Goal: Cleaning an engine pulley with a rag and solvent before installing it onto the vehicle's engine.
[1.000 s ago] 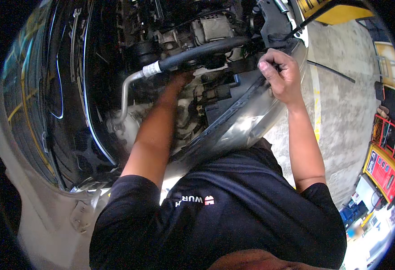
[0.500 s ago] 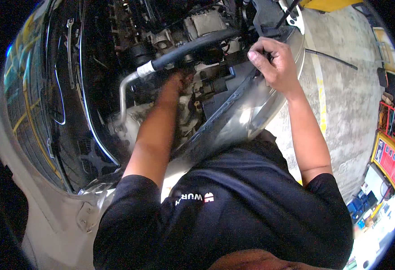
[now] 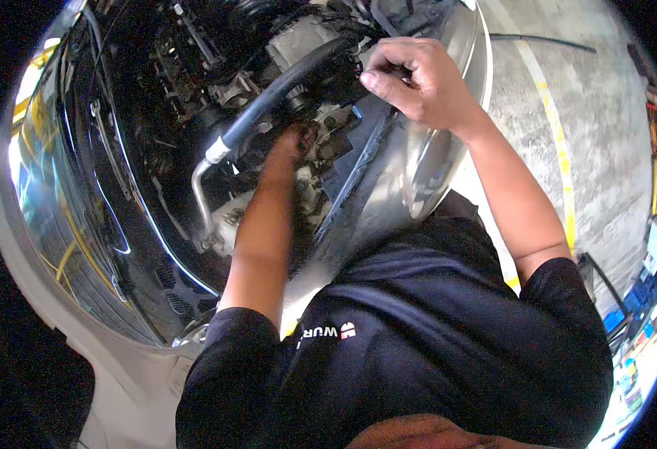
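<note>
My left hand (image 3: 303,141) reaches deep into a car's engine bay, among dark and metallic parts below a thick black hose (image 3: 291,86). Shadow and blur obscure its fingers, so what it touches cannot be made out. My right hand (image 3: 422,84) is over the inner edge of the silver fender (image 3: 399,176), thumb and curled fingers brought together. Anything inside that grip is hidden. The hose joins a bent silver metal pipe (image 3: 200,196) to the left of my left forearm.
A grey metal engine component (image 3: 302,41) lies beyond the hose. The windshield (image 3: 66,232) and a dark trim panel curve along the left. To the right, a concrete floor (image 3: 523,142) carries a yellow-white line and a thin black strip; blue items (image 3: 646,292) stand farther off.
The whole view has turned and shifted, with the engine bay now farther left. My right hand stays curled near the fender edge. My left hand remains deep among the engine parts.
</note>
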